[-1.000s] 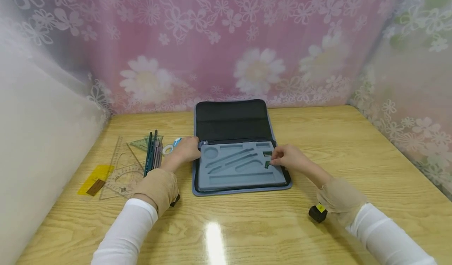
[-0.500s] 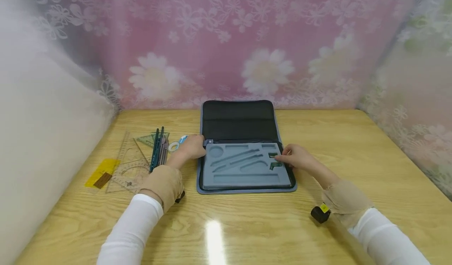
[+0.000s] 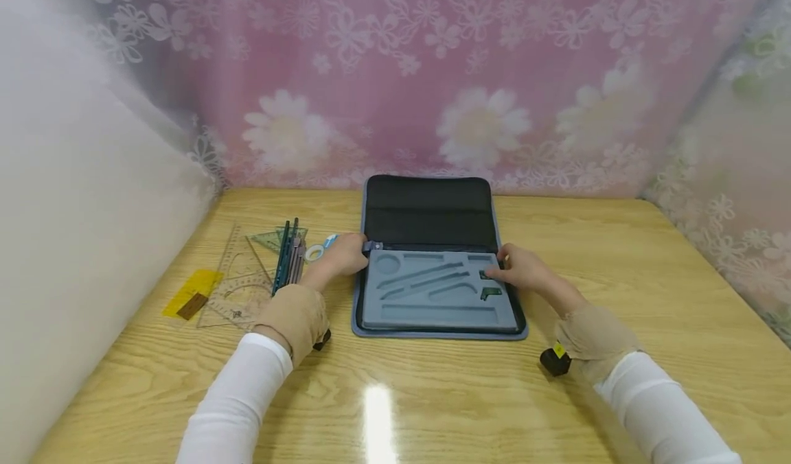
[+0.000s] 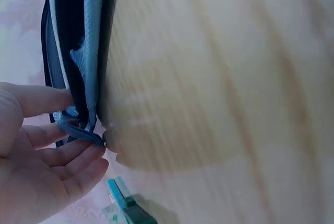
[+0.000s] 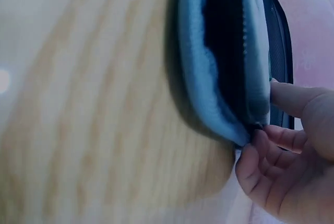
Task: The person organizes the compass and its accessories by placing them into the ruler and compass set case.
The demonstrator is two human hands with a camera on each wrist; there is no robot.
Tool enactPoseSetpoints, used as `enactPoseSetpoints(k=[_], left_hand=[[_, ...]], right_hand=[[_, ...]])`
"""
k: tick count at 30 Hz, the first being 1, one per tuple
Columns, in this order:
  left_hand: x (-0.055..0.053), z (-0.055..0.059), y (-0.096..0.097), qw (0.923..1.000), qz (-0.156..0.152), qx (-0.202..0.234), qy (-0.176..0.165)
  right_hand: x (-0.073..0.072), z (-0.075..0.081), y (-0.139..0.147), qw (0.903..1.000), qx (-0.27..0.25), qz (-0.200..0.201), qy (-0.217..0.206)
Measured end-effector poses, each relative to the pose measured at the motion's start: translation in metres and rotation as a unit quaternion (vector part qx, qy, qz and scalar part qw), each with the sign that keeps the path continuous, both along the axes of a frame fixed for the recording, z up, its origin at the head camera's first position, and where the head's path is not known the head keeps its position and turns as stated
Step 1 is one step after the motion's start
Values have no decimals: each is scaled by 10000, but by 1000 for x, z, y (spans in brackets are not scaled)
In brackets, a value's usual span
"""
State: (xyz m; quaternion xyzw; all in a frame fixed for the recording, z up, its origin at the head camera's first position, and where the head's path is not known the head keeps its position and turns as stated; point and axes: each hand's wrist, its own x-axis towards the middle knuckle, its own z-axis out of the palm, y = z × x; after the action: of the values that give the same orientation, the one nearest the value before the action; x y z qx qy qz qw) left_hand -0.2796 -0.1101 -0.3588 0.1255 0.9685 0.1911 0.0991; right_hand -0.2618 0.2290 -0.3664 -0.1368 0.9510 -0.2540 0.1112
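A zippered case (image 3: pixel 426 215) lies unfolded on the table, with a blue-grey moulded tray (image 3: pixel 432 320) in its lower half. My left hand (image 3: pixel 346 253) holds the case's left edge near the hinge; in the left wrist view its thumb lies against the tray side and its fingers are by a blue strap loop (image 4: pixel 78 130). On the right, my right hand (image 3: pixel 524 267) presses its thumb over a small dark green piece (image 3: pixel 483 274) in a tray slot, its other fingers at the case's edge. Another green piece (image 3: pixel 491 292) sits in the slot nearer me.
Left of the case lie dark pencils (image 3: pixel 283 254), clear set squares (image 3: pixel 237 282), a tape roll (image 3: pixel 314 252), a yellow sheet (image 3: pixel 193 292) and a brown block (image 3: pixel 193 306). A patterned curtain (image 3: pixel 395 107) hangs behind the table. Black wrist cameras (image 3: pixel 555 362) hang below the wrists.
The right hand has moved from the nearer green piece to the farther one, its thumb now pressing there. The left hand keeps its place at the case. The head view has shifted slightly.
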Motion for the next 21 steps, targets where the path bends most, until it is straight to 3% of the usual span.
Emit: enactPoseSetpoints(k=[5,10,14,21], left_hand=[[-1,5,-16,9979,88,614,-207],[-3,12,-40,9941,493,926,-270],[-4,15,-59,9949,712,701,-166],[-3,12,-78,9979,595,87,-235]], right_hand=[[-1,-4,2,9999,-157,-5,-15],[-1,-5,2,9993,-271,-235,-119],[-3,-5,5,9979,-469,-289,-339],[-6,-5,6,9965,-551,-331,-531]])
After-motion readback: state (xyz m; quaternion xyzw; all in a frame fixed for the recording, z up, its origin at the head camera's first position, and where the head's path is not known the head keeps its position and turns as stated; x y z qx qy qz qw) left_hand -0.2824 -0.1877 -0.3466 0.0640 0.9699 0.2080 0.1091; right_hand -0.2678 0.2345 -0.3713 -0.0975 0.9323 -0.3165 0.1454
